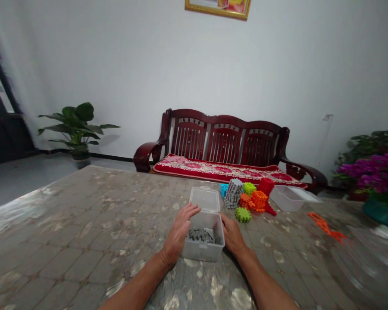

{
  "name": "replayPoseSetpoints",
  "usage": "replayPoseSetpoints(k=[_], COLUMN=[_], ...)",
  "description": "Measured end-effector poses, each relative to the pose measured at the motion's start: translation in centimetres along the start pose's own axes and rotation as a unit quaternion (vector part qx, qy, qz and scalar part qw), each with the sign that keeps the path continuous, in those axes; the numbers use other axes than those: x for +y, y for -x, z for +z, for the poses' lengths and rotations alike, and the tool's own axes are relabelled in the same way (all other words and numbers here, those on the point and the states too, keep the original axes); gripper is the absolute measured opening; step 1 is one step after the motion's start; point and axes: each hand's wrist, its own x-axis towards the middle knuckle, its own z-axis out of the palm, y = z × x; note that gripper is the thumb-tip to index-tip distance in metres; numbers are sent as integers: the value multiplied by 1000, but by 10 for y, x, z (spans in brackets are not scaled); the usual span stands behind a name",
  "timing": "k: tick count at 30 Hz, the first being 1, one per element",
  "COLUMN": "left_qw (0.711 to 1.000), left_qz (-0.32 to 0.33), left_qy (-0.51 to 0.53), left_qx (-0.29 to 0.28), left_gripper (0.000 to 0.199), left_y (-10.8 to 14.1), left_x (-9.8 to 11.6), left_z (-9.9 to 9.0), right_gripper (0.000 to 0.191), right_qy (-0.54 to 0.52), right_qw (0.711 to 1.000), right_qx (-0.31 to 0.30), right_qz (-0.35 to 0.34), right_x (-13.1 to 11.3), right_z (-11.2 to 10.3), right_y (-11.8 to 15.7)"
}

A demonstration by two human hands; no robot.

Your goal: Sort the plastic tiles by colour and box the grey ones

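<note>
A clear plastic box (pixel 203 252) stands on the table in front of me, its hinged lid (pixel 204 199) folded back and lying away from me. Grey toothed pieces (pixel 199 235) lie inside. Against the box's left side rests my left hand (pixel 178 232), open, its fingers stretched out toward the lid and its thumb by the rim. My right hand (pixel 233 234) has its fingers curled against the right wall, gripping the box there; its fingertips are partly hidden. Just beyond the right hand is a green toothed disc (pixel 242 215).
Stacks of toothed discs stand behind to the right: a grey stack (pixel 233 193), an orange stack (pixel 259 201) and a red stack (pixel 265 186). Farther right are another clear box (pixel 287 200), orange linked pieces (pixel 326 226) and clear plastic containers (pixel 368 254). A wooden bench (pixel 224 133) stands beyond the table.
</note>
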Motion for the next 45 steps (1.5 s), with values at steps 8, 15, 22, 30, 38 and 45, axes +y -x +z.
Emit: replayPoseSetpoints(k=[8, 15, 22, 30, 38, 45], left_qw=[1000, 1000, 1000, 1000, 999, 992], left_qz=[-9, -15, -10, -25, -21, -60], left_qy=[-14, -7, 2, 5, 15, 102], left_qx=[5, 6, 25, 17, 38, 52], left_gripper=[54, 53, 50, 51, 53, 57], left_y=[2, 2, 3, 3, 6, 4], left_x=[5, 3, -4, 6, -5, 8], left_z=[0, 0, 3, 2, 4, 6], right_gripper=[38, 41, 38, 41, 42, 52], right_qy=[61, 69, 69, 50, -7, 242], right_qw=[995, 989, 987, 981, 958, 942], right_qx=[77, 131, 147, 187, 287, 221], right_qz=[9, -1, -16, -7, 23, 73], right_x=[-2, 0, 6, 7, -9, -21], right_z=[2, 4, 2, -4, -41, -114], right_y=[3, 1, 0, -2, -28, -110])
